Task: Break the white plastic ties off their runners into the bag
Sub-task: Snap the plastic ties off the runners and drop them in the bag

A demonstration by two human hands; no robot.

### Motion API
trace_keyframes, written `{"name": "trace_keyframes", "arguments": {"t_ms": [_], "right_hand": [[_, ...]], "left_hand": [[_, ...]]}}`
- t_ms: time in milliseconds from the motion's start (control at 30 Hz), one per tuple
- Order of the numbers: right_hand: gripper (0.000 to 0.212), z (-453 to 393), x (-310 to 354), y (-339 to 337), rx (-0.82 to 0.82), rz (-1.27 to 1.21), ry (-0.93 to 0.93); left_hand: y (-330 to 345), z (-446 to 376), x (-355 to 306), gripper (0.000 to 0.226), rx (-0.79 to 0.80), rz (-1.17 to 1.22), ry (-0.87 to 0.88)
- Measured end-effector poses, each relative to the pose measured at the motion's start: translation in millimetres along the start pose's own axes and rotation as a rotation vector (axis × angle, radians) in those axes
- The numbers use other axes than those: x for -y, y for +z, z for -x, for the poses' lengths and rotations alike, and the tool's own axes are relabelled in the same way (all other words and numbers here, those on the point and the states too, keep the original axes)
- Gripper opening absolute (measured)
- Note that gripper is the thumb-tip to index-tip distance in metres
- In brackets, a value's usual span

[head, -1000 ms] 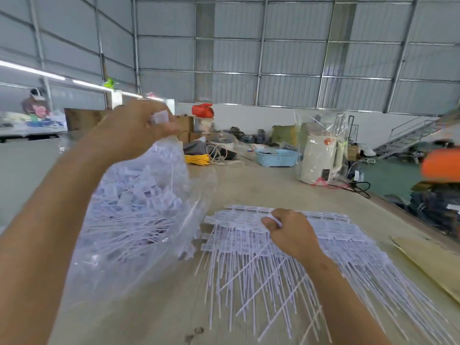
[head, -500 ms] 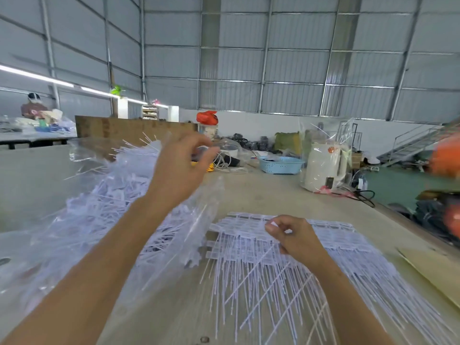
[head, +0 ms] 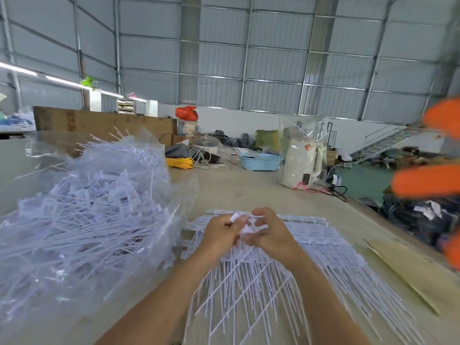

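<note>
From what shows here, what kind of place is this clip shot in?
Probably a warehouse or small factory floor: corrugated metal walls, a long worktable with white ties on runners, and a bag of loose ones.

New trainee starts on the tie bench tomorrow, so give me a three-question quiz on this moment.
1. True or false: both hands grip white ties at the head end of the ties still on runners.
2. Which side of those ties is the clear bag on: A left, B right?
3. What colour is the basket further back?

Key: 1 true (left hand, right hand); 2 A; 3 light blue.
</note>
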State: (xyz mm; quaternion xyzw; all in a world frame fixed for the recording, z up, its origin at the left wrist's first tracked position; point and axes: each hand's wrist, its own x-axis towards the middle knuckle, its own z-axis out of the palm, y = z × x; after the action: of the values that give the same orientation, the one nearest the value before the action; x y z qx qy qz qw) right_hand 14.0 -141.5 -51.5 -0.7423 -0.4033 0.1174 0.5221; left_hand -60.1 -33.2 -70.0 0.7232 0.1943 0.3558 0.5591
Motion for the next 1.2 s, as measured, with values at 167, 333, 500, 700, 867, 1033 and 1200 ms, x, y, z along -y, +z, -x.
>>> {"name": "trace_keyframes", "arguments": {"t_ms": [167, 333, 500, 700, 867, 1033, 1200], "right_hand": [[0.024, 1.7, -5.5, 2.3, 0.167, -0.071, 0.094], [0.037, -4.5, -3.4, 9.4, 0.045, 0.223, -0.013], [0.026, -3.9, -2.5, 10.2, -0.061, 0.608, -0.156], [0.032, 9.1, 24.5, -0.4, -0.113, 0.569, -0.375], [0.037, 13.1, 29.6, -15.9, 0.112, -0.315, -0.273], [0.027, 3.1, 14.6, 5.1, 0.044, -0.121, -0.277], [0.019, -5.9, 0.3, 11.6, -0.083, 0.258, -0.249]], "left_hand": [[-2.1, 6.5, 1.6, 0.025, 0.063, 0.066, 0.008], [1.5, 2.9, 2.5, 0.031, -0.032, 0.012, -0.010], [5.0, -4.7, 2.0, 0.045, -0.078, 0.007, -0.062], [-16.3, -16.5, 8.8, 0.026, -0.283, -0.243, -0.200], [-24.4, -12.8, 5.3, 0.017, -0.142, 0.175, -0.200], [6.6, 1.9, -11.6, 0.041, 0.194, 0.312, -0.301], [-1.4, 3.6, -3.0, 0.063, 0.418, 0.443, -0.286]]}}
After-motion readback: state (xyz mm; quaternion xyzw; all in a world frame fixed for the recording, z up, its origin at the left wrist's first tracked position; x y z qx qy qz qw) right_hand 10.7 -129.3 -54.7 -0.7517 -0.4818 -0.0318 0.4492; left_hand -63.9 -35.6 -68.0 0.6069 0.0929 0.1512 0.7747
